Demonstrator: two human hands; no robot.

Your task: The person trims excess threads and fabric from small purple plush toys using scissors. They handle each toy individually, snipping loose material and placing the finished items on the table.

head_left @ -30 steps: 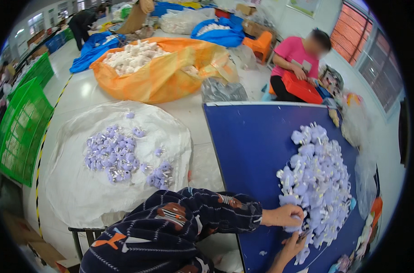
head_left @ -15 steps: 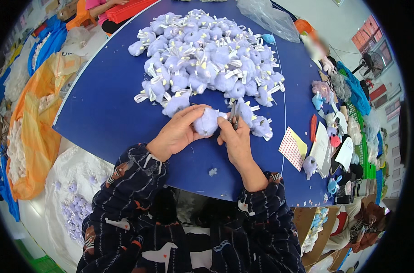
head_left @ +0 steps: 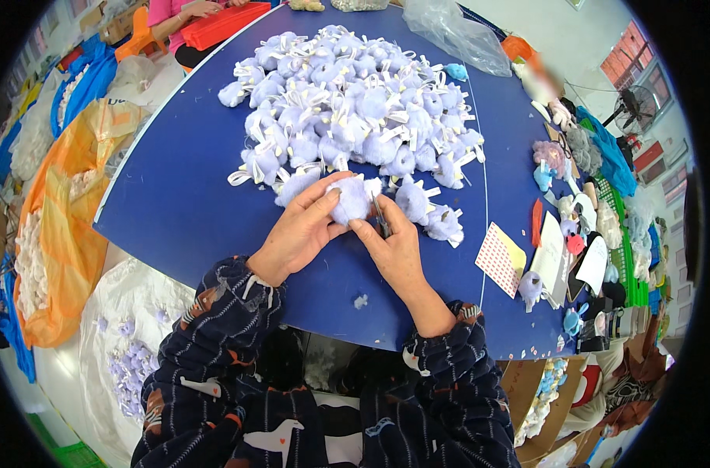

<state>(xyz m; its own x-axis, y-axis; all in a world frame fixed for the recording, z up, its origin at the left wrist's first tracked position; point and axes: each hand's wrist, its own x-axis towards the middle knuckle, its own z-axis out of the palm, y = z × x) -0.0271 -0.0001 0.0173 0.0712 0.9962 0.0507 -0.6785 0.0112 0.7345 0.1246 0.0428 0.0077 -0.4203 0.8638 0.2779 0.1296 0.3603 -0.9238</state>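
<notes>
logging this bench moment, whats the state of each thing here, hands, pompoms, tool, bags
left hand: gripping a pale lilac pompom
right hand: pressing a small metal tool to that pompom
held pompom: off the pile, between both hands
metal tool: mostly hidden, open or shut unclear
pompom pile: heaped loose on the blue table
orange bag: open
clear plastic bag: crumpled, lying flat

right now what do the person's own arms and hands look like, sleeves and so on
Both arms wear long dark navy sleeves with thin pale stripes and printed animal shapes in white and orange-brown, ending in ribbed cuffs at the wrists. The left hand and right hand are bare: no gloves, and no rings or watch that I can see.
</notes>
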